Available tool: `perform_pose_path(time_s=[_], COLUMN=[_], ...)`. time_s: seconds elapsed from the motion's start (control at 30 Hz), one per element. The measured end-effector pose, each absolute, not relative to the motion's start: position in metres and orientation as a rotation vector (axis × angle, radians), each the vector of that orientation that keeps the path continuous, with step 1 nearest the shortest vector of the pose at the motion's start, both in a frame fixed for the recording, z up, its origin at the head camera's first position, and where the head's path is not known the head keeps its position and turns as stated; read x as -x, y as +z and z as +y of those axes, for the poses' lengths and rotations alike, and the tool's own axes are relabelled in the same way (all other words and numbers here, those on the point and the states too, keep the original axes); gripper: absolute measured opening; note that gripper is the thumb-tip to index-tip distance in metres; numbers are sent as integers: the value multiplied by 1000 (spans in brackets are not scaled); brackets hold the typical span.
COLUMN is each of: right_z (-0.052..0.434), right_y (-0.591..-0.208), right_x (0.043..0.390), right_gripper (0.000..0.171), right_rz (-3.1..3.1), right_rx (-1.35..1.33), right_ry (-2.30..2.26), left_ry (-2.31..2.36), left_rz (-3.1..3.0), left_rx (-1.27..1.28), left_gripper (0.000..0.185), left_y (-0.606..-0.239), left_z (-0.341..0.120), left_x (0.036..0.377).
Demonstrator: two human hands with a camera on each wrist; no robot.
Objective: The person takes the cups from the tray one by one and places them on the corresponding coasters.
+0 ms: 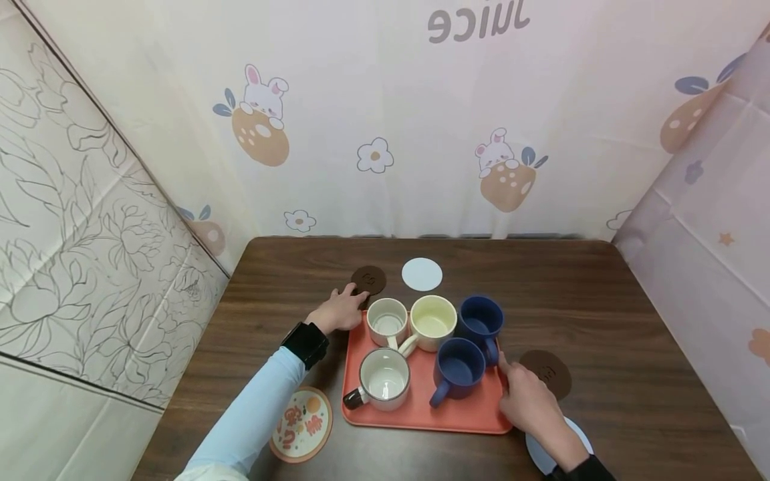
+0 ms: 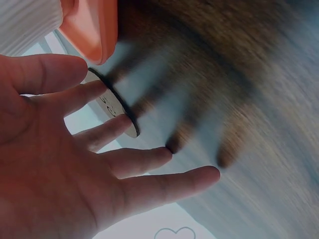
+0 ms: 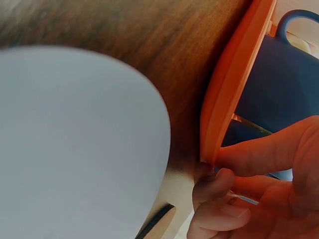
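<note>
An orange tray (image 1: pixel 421 414) sits mid-table with several mugs on it: two white (image 1: pixel 388 321) (image 1: pixel 385 377), one cream (image 1: pixel 432 323), two dark blue (image 1: pixel 481 319) (image 1: pixel 460 369). My right hand (image 1: pixel 526 401) is at the tray's right edge. In the right wrist view, this hand (image 3: pixel 234 184) pinches the tray rim (image 3: pixel 229 84), thumb on top and fingers beneath. My left hand (image 1: pixel 343 310) lies at the tray's far left corner, beside a brown coaster (image 1: pixel 368 280). In the left wrist view, its fingers (image 2: pixel 124 164) are spread and straight, holding nothing, near the coaster's edge (image 2: pixel 117 107) and the tray corner (image 2: pixel 94 30).
A white round coaster (image 1: pixel 422 274) lies behind the tray and a second brown coaster (image 1: pixel 547 373) to its right. A pale blue coaster (image 1: pixel 541 457) (image 3: pixel 75 144) lies under my right wrist, and a printed coaster (image 1: pixel 301 424) at the front left. Patterned cloth walls enclose the table.
</note>
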State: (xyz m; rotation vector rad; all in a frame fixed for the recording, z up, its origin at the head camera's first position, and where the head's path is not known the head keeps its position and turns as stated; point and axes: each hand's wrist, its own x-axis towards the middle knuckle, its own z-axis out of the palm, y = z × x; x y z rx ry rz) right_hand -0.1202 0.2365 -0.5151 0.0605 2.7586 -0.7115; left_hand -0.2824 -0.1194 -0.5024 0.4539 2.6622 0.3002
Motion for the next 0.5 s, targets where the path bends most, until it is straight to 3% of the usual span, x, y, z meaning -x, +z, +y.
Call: perform_pose_path(time_s=[0.5], right_z=[238], right_y=[-517], right_x=[117], right_gripper=[73], right_rz=[2797], right_rx=[-16], right_ry=[-700], left_ry=[299], left_rz=[2656], left_rx=[-502], left_gripper=[55], left_y=[-506], left_z=[-117], left_x=[290])
